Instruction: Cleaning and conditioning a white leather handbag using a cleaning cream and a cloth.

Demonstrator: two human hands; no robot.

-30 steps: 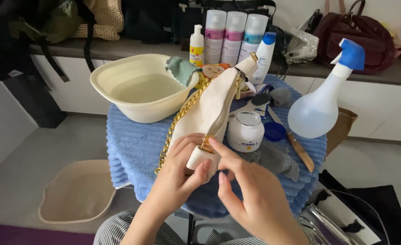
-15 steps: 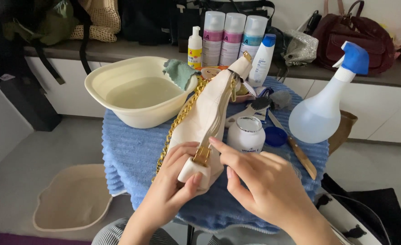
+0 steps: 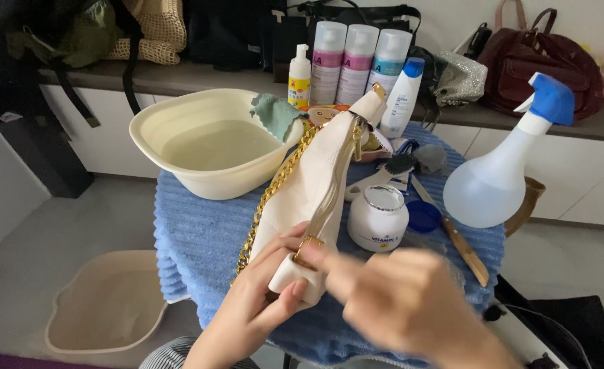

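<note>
**Cream handbag held over the blue towel**

I see a cream leather handbag with a gold chain strap (image 3: 319, 184) lying lengthwise on the blue ribbed towel (image 3: 199, 239) that covers the small table, its far end raised toward the bottles and its near end in my hands. My left hand (image 3: 250, 311) wraps the near end from below, thumb on top and fingers curled round the small tab there, so it is closed on the bag. My right hand (image 3: 397, 301) is blurred; its forefinger points at the gold buckle (image 3: 307, 247) and seems to touch it, but I cannot tell whether the rest of that hand grips anything.

Just right of the bag stands a small white jar with a silver top (image 3: 378, 217), and beside it lie a blue lid (image 3: 425, 216) and a wooden-handled brush (image 3: 452, 232). A clear spray bottle with a blue trigger head (image 3: 500, 178) stands at the towel's right edge. Left of the bag sits a cream plastic basin of water (image 3: 209, 147), a green cloth (image 3: 274, 113) hanging over its rim. Behind, on the counter, three tall spray cans (image 3: 356, 58) stand in a row, with a small yellow-labelled pump bottle (image 3: 300, 78) and a white bottle with a blue cap (image 3: 404, 99) at their sides. A dark red handbag (image 3: 541, 65) rests farther right. On the floor to the left lies a second, beige basin (image 3: 107, 307).
</note>
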